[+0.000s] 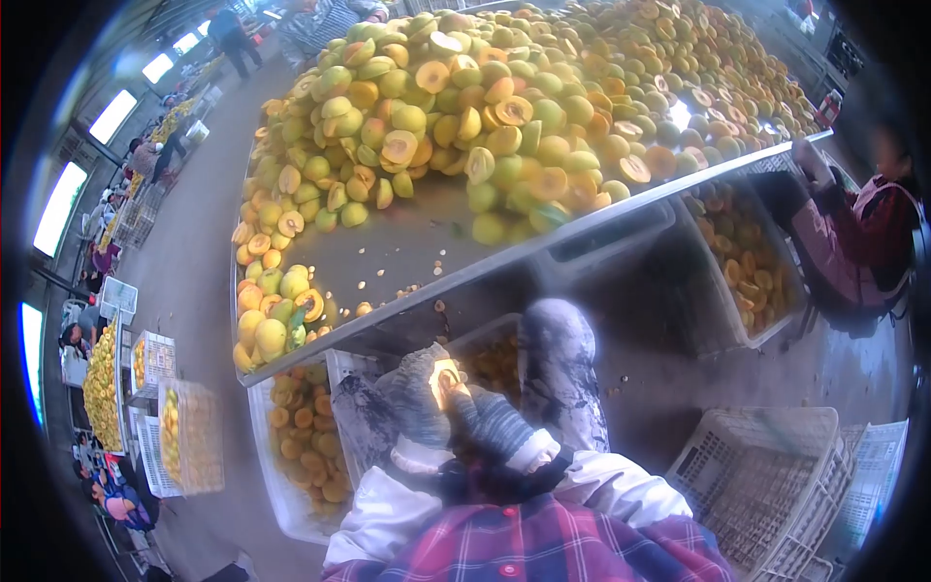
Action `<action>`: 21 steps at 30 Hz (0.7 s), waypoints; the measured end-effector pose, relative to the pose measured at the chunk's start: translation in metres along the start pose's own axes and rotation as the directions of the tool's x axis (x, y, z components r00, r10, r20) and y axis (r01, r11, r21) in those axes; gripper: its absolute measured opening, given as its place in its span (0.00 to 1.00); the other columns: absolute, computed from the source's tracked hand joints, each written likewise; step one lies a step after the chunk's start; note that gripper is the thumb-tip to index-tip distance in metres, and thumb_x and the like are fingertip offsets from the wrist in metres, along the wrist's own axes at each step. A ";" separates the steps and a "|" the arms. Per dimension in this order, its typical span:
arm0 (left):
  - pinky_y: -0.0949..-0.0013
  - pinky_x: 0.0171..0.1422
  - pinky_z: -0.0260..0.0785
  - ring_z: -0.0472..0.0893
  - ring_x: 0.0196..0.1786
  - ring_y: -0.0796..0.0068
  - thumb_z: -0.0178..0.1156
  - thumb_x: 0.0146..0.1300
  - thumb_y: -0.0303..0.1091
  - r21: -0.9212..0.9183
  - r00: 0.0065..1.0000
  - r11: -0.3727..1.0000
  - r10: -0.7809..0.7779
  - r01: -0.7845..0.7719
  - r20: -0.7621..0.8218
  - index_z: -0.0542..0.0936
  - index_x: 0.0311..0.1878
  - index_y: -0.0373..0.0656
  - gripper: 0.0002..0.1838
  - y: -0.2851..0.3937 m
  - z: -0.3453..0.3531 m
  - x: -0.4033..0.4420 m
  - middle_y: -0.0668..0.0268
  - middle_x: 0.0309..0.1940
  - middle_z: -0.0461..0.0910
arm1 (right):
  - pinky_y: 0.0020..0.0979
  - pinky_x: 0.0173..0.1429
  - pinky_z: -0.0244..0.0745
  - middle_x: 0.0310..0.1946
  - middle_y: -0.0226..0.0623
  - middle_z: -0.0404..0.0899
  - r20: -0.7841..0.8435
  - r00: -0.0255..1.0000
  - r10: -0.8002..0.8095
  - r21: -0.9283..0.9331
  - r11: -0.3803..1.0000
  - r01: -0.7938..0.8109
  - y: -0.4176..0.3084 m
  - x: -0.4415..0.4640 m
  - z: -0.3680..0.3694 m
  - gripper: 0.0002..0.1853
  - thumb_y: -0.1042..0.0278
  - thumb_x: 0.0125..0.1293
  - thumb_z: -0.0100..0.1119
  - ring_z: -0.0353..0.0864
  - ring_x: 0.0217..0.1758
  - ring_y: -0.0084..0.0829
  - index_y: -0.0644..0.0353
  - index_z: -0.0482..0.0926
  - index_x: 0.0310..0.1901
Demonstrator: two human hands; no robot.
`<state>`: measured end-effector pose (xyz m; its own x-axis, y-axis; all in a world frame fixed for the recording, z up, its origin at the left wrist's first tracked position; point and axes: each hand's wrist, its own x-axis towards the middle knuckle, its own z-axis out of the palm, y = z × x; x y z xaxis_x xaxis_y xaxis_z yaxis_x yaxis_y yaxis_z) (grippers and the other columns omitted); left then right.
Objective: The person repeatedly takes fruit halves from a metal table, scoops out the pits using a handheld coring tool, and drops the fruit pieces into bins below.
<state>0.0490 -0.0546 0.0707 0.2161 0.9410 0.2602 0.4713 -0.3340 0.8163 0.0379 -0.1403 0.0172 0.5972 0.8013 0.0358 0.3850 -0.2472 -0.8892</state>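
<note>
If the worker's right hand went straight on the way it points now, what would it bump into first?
Most likely the cut fruit in the left hand: the right hand points toward it and may already touch it, though depth there is hard to judge.

yellow-green and orange fruit (399,147), red-and-purple plaid garment (485,548), mottled grey gloves (412,378), white sleeves (383,509)

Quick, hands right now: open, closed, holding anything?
Left hand: closed, holding a cut fruit.
Right hand: fingers partly curled beside that fruit; whether they grip anything can't be told.
</note>
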 end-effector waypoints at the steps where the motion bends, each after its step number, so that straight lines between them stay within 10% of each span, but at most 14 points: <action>1: 0.69 0.35 0.74 0.82 0.30 0.70 0.66 0.51 0.29 -0.057 0.985 0.987 0.156 -0.152 0.073 0.82 0.39 0.37 0.11 -0.002 -0.007 0.002 0.61 0.27 0.81 | 0.46 0.67 0.62 0.51 0.55 0.76 -0.080 0.995 -0.057 0.031 0.998 0.060 -0.002 -0.002 -0.003 0.27 0.57 0.71 0.42 0.76 0.55 0.50 0.64 0.62 0.67; 4: 0.69 0.37 0.76 0.83 0.34 0.67 0.66 0.52 0.29 -0.293 0.772 0.797 0.594 -0.528 0.227 0.80 0.45 0.36 0.15 0.002 -0.023 0.006 0.60 0.31 0.82 | 0.45 0.66 0.61 0.46 0.46 0.80 0.021 0.981 0.192 0.249 0.950 -0.191 -0.011 0.008 -0.021 0.26 0.50 0.75 0.33 0.77 0.55 0.45 0.59 0.71 0.60; 8: 0.67 0.40 0.77 0.84 0.36 0.67 0.64 0.56 0.31 -0.432 0.881 0.887 0.327 -0.161 0.342 0.80 0.46 0.37 0.14 0.030 -0.028 0.002 0.60 0.33 0.82 | 0.43 0.64 0.62 0.42 0.43 0.81 0.283 0.902 0.325 0.489 0.760 -0.427 -0.014 0.014 -0.044 0.30 0.46 0.76 0.26 0.77 0.52 0.43 0.59 0.75 0.54; 11: 0.67 0.42 0.77 0.83 0.38 0.67 0.63 0.60 0.34 -0.308 0.592 0.876 0.480 -0.373 0.648 0.80 0.47 0.38 0.14 0.004 -0.022 0.039 0.58 0.37 0.81 | 0.42 0.63 0.63 0.41 0.42 0.80 0.355 0.893 0.277 0.641 0.624 -0.448 -0.018 0.012 -0.058 0.28 0.47 0.77 0.27 0.78 0.50 0.42 0.59 0.75 0.51; 13: 0.66 0.45 0.77 0.82 0.39 0.66 0.61 0.62 0.38 -0.433 0.382 0.597 0.219 0.676 0.898 0.79 0.49 0.38 0.16 -0.013 -0.010 0.048 0.57 0.39 0.80 | 0.42 0.60 0.66 0.40 0.42 0.80 0.199 0.964 0.174 0.489 0.835 -0.252 -0.040 0.006 -0.084 0.26 0.49 0.77 0.30 0.78 0.48 0.43 0.61 0.75 0.50; 16: 0.66 0.47 0.76 0.81 0.40 0.65 0.60 0.63 0.40 -0.228 0.280 0.523 -0.022 0.821 0.960 0.78 0.50 0.38 0.18 0.003 -0.009 0.051 0.56 0.40 0.79 | 0.28 0.42 0.72 0.39 0.36 0.79 -0.133 0.990 -0.050 0.501 0.858 0.111 0.040 0.013 0.018 0.14 0.58 0.73 0.51 0.78 0.44 0.25 0.61 0.77 0.48; 17: 0.66 0.47 0.76 0.81 0.40 0.65 0.60 0.63 0.40 -0.236 0.284 0.524 -0.012 0.819 0.959 0.78 0.50 0.38 0.18 -0.003 -0.009 0.050 0.56 0.40 0.79 | 0.28 0.42 0.72 0.39 0.36 0.79 -0.136 0.989 -0.058 0.495 0.861 0.118 0.035 0.012 0.012 0.14 0.58 0.73 0.51 0.78 0.44 0.25 0.61 0.77 0.48; 19: 0.67 0.47 0.76 0.81 0.40 0.66 0.60 0.61 0.37 -0.451 0.398 0.869 0.347 0.205 0.849 0.78 0.49 0.38 0.16 -0.024 -0.009 0.051 0.58 0.39 0.80 | 0.29 0.44 0.73 0.40 0.39 0.80 -0.030 0.999 0.018 0.493 0.870 -0.001 0.009 0.007 -0.020 0.15 0.59 0.73 0.51 0.79 0.44 0.30 0.61 0.76 0.51; 21: 0.67 0.47 0.76 0.81 0.40 0.67 0.59 0.61 0.35 -0.464 0.343 0.886 0.443 -0.023 0.828 0.78 0.48 0.38 0.14 -0.022 -0.012 0.060 0.60 0.39 0.80 | 0.31 0.46 0.73 0.40 0.41 0.80 0.082 0.991 0.104 0.481 0.867 -0.131 -0.019 -0.002 -0.051 0.16 0.60 0.73 0.50 0.80 0.43 0.34 0.61 0.76 0.54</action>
<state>0.0411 0.0102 0.0745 0.9912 0.1307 0.0234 0.0160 -0.2921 0.9562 0.0654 -0.1646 0.0576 0.5744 0.8131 -0.0942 -0.0828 -0.0568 -0.9949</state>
